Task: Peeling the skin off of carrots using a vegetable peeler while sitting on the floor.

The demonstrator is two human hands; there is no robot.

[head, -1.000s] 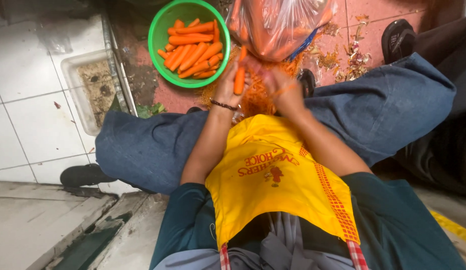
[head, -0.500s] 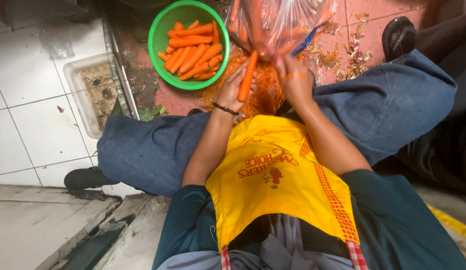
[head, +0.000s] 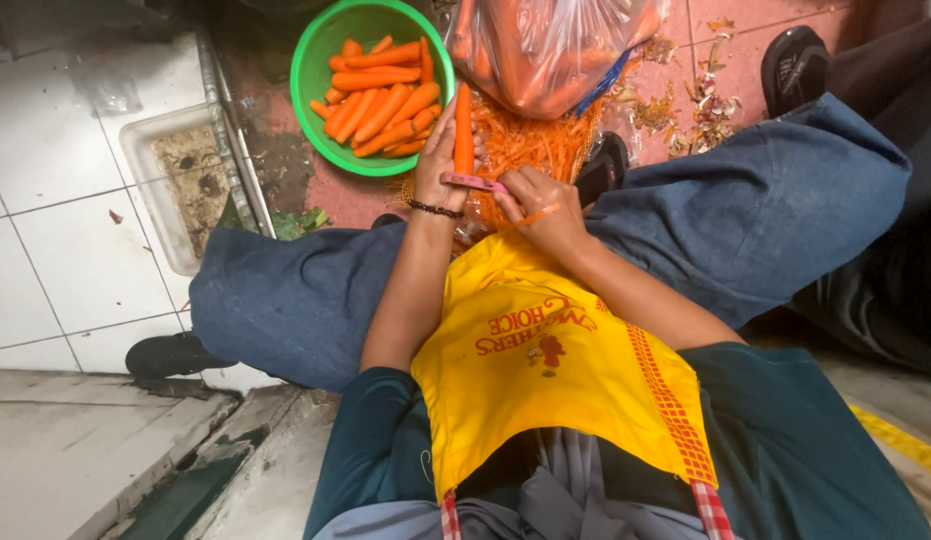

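carrot: a long orange carrot (head: 463,128) stands upright above the knees, its tip toward the green bowl, smooth and bright
left hand: the left hand (head: 440,160) is closed round the carrot from the left, fingers up along its length; a dark bead bracelet (head: 434,209) sits at the wrist
right hand: the right hand (head: 538,205) is curled tight on a pink-handled peeler (head: 472,181) laid across the carrot's lower end; a thin orange strip hangs by the knuckles
peelings: a heap of orange shavings (head: 530,145) lies on the red floor just behind the hands
green bowl: a round green bowl (head: 323,45) left of the carrot holds peeled carrots
bag: a clear plastic bag (head: 550,45) of carrots sits to the right of the bowl
apron: a yellow apron (head: 560,380) with red print covers the lap
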